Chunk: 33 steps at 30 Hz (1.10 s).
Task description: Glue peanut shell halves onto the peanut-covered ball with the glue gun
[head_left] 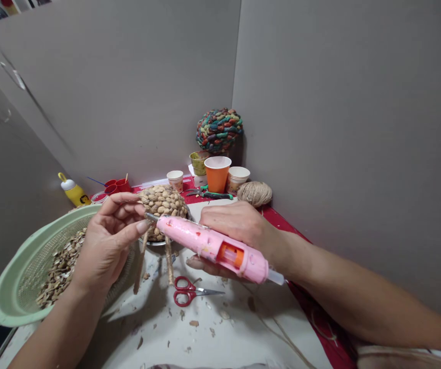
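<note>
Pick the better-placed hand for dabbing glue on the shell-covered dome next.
Right hand, likely: it grips the pink glue gun, its nozzle by the left hand, in front of the dome.

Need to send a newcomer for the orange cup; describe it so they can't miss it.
Start at the multicoloured ball near where the grey walls meet. Just below it in view stands the orange cup, white inside. Its solid orange side sets it apart from the pale cups at its right.

glue gun: pink, orange inside | basket: pale green | scissors handles: red
</note>
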{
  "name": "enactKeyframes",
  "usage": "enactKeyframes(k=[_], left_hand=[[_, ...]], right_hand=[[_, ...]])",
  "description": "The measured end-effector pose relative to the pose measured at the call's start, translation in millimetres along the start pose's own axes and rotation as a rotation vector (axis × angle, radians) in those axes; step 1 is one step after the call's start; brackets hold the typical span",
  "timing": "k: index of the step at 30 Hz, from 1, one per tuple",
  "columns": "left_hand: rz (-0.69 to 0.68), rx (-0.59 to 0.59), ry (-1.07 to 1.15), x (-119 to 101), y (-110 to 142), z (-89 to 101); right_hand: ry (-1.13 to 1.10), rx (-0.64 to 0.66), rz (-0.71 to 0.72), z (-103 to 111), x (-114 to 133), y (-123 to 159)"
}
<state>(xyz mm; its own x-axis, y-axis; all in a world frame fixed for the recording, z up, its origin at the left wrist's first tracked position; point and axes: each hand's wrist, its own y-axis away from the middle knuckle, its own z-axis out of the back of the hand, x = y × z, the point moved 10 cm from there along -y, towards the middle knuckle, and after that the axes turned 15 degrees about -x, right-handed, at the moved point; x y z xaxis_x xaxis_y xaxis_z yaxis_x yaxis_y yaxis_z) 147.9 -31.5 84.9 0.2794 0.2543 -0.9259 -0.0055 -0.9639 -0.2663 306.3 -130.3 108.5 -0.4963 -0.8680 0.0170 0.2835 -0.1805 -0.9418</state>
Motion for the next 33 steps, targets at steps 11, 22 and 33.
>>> enactKeyframes(k=[11,22,33], left_hand=[[-0.023,0.004,-0.013,-0.5,0.4,-0.7],[-0.006,0.009,0.007,0.4,0.9,0.7],[-0.003,0.014,0.029,1.0,-1.2,1.1]], right_hand=[[0.044,0.008,0.003,0.4,0.3,-2.6],[0.06,0.009,-0.003,2.0,1.3,-2.7],[0.054,0.021,-0.008,2.2,0.8,-1.7]])
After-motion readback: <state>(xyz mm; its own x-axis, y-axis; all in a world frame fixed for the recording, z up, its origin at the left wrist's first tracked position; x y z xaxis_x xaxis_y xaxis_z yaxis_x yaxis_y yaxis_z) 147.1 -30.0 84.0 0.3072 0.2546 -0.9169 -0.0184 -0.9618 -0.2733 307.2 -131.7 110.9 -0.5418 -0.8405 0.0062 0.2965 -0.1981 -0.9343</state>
